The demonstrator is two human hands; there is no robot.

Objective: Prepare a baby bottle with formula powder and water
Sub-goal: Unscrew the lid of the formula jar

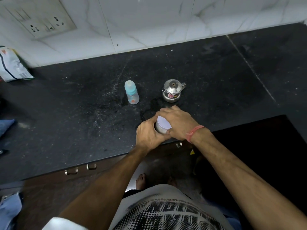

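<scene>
We see a small tin (162, 126) with a pale lid near the front edge of the dark worktop (66, 113), just right of the frame's centre. The left hand (148, 136) wraps around the tin's side, fingers curled on its wall. The right hand (177, 121) sits over the lid, fingers clasped round its rim; a red thread band (194, 132) circles that wrist. Above and left of the tin, a baby bottle (131, 92) with a teal collar and clear cap stands upright, well apart from the hands. To its right, a little steel pot (172, 92) with a lid and spout stands near the right hand's fingertips. A printed pouch (13, 65) leans against the tiled wall at the left edge, and a switch plate (39, 17) shows in the upper left
</scene>
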